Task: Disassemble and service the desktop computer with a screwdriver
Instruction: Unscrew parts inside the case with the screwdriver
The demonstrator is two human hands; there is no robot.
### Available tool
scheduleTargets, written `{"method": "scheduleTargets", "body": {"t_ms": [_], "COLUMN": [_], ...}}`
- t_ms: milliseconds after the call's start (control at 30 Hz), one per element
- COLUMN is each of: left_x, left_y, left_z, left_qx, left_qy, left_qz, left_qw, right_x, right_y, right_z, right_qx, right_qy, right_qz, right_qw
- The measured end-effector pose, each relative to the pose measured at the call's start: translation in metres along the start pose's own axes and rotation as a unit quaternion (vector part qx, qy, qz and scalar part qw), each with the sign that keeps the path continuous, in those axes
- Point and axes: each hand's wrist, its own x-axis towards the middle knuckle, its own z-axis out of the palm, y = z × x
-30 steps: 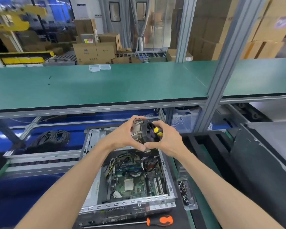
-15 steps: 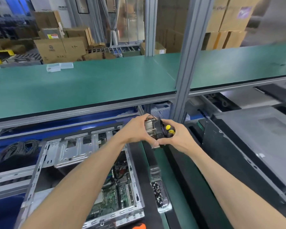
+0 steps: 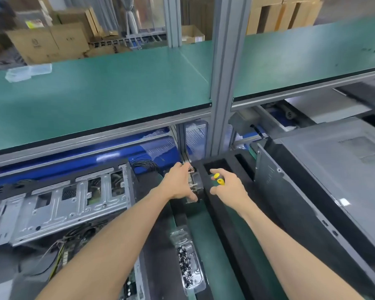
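Observation:
My left hand grips a CPU cooler, a black fan on a metal heatsink, low over the black foam tray to the right of the case. My right hand is just right of the cooler, apart from it, and holds a small yellow-and-black object in its fingers. The open desktop case lies at the left, with its metal drive cage up and the motherboard partly hidden under my left arm.
A clear plastic tray of screws lies on the green mat between my forearms. A dark grey side panel rests at the right. An aluminium post and a green shelf stand just behind my hands.
Both hands carried the cooler from above the open case to the right and down onto the foam tray. My right hand has come off the cooler. The view has swung right.

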Motion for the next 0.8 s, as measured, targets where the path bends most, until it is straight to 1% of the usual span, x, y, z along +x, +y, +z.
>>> {"method": "scheduleTargets", "body": {"t_ms": [133,233,300,567,800], "left_x": [0.020,0.033,0.042,0.054,0.052], "left_y": [-0.011,-0.016,-0.018,-0.021,-0.019], "left_z": [0.026,0.042,0.052,0.080,0.076], "left_qx": [0.061,0.127,0.149,0.162,0.152], "left_qy": [-0.029,-0.026,-0.029,-0.083,-0.150], "left_qz": [-0.021,-0.013,-0.006,0.005,-0.022], "left_qw": [0.997,0.992,0.988,0.983,0.977], "right_x": [0.013,0.021,0.024,0.030,0.028], "right_y": [0.018,0.030,0.036,0.051,0.047], "right_z": [0.006,0.011,0.014,0.025,0.029], "right_qx": [0.008,0.007,-0.003,-0.033,-0.046], "right_qy": [-0.006,-0.012,-0.016,-0.025,-0.029], "right_qz": [0.033,0.046,0.053,0.064,0.054], "right_qw": [0.999,0.999,0.998,0.997,0.997]}}
